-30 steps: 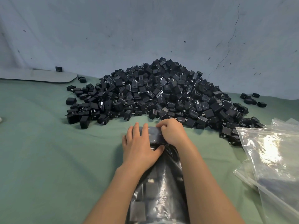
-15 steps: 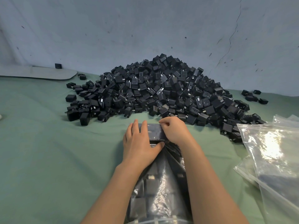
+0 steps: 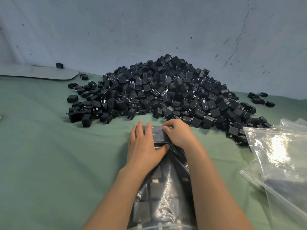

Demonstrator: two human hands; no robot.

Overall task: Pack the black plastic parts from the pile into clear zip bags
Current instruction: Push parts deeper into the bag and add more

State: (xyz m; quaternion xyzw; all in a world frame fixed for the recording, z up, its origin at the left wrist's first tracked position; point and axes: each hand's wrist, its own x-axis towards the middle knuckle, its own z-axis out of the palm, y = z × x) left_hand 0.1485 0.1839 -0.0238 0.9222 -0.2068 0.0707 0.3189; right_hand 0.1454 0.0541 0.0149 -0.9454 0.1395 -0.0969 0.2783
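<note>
So, full bag: I saw it lying on the green cloth between the two forearms, stuffed with black parts.
Left hand: it lay flat on the bag's far end, fingers straight and pressing down, thumb against the plastic.
Right hand: its fingers were curled and pinched the bag's top edge, just beside the left fingers.
Pile: a big heap of black parts sat against the wall, just past both hands.
Loose parts: a few lay apart on the far right.
Empty bags: clear ones lay on the right, just beside the heap.
Grey board: it lay flat on the far left, by the wall.
</note>
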